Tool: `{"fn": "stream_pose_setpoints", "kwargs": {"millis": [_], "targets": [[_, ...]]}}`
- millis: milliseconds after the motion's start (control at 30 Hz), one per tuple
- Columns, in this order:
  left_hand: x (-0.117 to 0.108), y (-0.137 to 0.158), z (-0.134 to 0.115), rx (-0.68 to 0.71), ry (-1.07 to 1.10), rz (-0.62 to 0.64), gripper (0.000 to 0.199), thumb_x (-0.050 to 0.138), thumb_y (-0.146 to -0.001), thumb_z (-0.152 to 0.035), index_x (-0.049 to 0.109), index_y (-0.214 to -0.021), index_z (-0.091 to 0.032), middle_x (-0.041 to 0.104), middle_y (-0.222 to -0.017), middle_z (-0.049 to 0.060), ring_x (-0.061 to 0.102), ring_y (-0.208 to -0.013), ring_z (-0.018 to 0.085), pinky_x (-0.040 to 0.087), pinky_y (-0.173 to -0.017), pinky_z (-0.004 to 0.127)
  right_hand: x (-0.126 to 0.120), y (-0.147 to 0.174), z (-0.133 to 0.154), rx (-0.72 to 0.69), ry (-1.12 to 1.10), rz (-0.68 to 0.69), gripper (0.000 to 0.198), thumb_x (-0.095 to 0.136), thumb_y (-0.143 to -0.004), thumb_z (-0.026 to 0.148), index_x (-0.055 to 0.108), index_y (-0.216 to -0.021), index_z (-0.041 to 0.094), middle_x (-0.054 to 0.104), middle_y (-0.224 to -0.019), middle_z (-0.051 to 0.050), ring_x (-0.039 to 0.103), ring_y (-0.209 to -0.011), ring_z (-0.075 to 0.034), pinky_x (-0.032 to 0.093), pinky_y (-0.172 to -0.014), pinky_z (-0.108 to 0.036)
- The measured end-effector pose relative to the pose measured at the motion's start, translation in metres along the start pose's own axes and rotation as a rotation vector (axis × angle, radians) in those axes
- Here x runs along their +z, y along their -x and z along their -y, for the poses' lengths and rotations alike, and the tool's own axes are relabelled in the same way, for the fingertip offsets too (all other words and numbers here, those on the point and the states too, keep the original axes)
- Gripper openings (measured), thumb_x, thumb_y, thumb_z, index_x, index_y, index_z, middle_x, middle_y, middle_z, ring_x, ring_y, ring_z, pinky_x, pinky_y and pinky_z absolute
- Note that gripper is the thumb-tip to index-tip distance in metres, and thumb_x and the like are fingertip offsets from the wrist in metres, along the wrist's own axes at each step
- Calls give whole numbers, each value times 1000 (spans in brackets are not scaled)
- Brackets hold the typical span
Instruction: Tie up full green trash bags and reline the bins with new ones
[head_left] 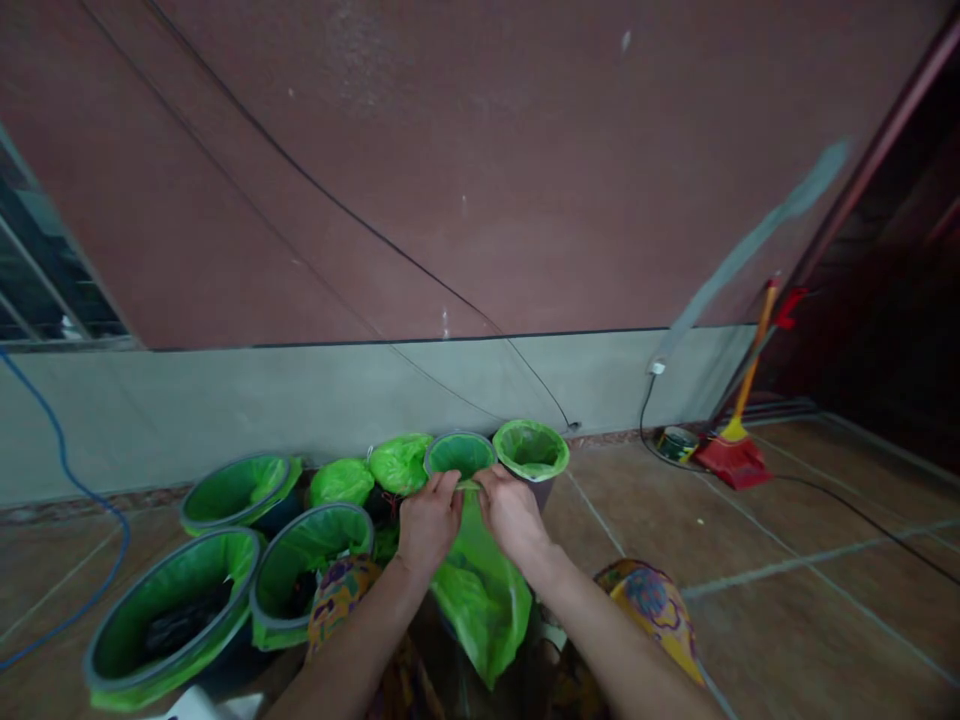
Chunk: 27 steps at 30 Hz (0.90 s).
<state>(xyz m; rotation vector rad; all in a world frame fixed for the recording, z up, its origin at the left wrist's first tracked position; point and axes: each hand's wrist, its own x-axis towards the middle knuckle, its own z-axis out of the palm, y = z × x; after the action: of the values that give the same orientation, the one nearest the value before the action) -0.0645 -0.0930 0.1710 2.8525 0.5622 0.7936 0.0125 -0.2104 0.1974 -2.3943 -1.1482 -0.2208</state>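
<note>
A green plastic bag (484,590) hangs down between my forearms. My left hand (431,520) pinches its top edge, fingers closed. Close beside it, my right hand (510,510) grips the same edge, also closed. Just beyond my hands stands a bin with a green liner (459,455), partly hidden by them. To its right is another lined bin (531,450). What lies under the hanging bag is mostly hidden.
Several larger bins lined in green, such as the front one (172,615), stand at left. Two puffed green bags (401,463) rest by the wall (450,385). A red dustpan (735,460), a broom handle (756,350), a tin (677,443) and a black cable (847,505) are at right.
</note>
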Motion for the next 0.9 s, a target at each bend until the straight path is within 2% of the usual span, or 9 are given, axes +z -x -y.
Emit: {"fn": "stream_pose_setpoints", "kwargs": {"millis": [133, 267, 367, 433, 500, 567, 700, 800, 900], "targets": [[1, 3, 20, -76, -6, 36, 30, 47, -87, -14, 62, -111, -22, 68, -107, 4, 65, -91, 16, 48, -77, 23, 5, 7, -27, 26, -77, -123, 29, 42, -87, 7, 67, -100, 16, 65, -101, -7, 63, -90, -15, 46, -81, -22], [3, 5, 43, -190, -35, 34, 27, 50, -85, -17, 64, -108, -22, 67, -107, 5, 66, -90, 17, 47, -76, 24, 10, 23, -55, 78, -108, -200, 30, 43, -86, 7, 66, -102, 17, 65, -103, -6, 62, -91, -16, 46, -81, -23], [3, 8, 57, -266, -48, 14, 31, 50, -84, -17, 64, -111, -22, 68, -110, 5, 66, -91, 18, 46, -76, 25, 11, 35, -71, 178, -72, -195, 31, 42, -87, 9, 64, -106, 18, 64, -109, -7, 63, -89, -16, 46, -79, -24], [3, 10, 62, -299, -47, 17, 33, 48, -84, -16, 64, -113, -22, 69, -110, 6, 66, -93, 19, 46, -77, 26, 11, 42, -75, 274, 18, -123, 32, 41, -88, 10, 63, -110, 18, 63, -112, -7, 63, -84, -16, 47, -75, -27], [4, 11, 62, -305, -41, 40, 33, 48, -84, -16, 64, -113, -22, 70, -108, 6, 66, -94, 19, 46, -79, 26, 12, 47, -70, 362, 165, -31, 37, 43, -88, 13, 59, -120, 17, 63, -114, -11, 63, -85, -20, 47, -75, -32], [5, 10, 54, -279, -28, 70, 33, 49, -84, -17, 65, -112, -21, 71, -107, 6, 66, -95, 19, 46, -80, 26, 16, 49, -54, 385, 306, 11, 47, 50, -85, 16, 51, -133, 15, 60, -120, -15, 60, -97, -27, 46, -81, -40], [6, 5, 23, -176, 9, 93, 31, 51, -84, -17, 64, -111, -21, 71, -108, 6, 66, -95, 19, 47, -80, 26, 30, 38, -5, 151, 300, -55, 68, 60, -82, 25, 36, -145, 19, 43, -144, -18, 47, -119, -33, 39, -95, -49], [4, 0, 6, -107, 9, 100, 27, 51, -86, -20, 64, -109, -22, 71, -107, 6, 66, -94, 19, 48, -80, 27, 36, 20, 12, 38, 241, -59, 54, 47, -88, 18, 42, -142, 17, 46, -141, -17, 50, -115, -29, 41, -95, -44], [2, -4, 9, -114, -37, 118, 27, 49, -88, -22, 63, -111, -23, 71, -108, 6, 67, -94, 20, 49, -78, 28, 32, 7, 1, 48, 220, -30, 47, 36, -90, 8, 51, -134, 16, 54, -129, -16, 58, -103, -22, 45, -90, -35]]}}
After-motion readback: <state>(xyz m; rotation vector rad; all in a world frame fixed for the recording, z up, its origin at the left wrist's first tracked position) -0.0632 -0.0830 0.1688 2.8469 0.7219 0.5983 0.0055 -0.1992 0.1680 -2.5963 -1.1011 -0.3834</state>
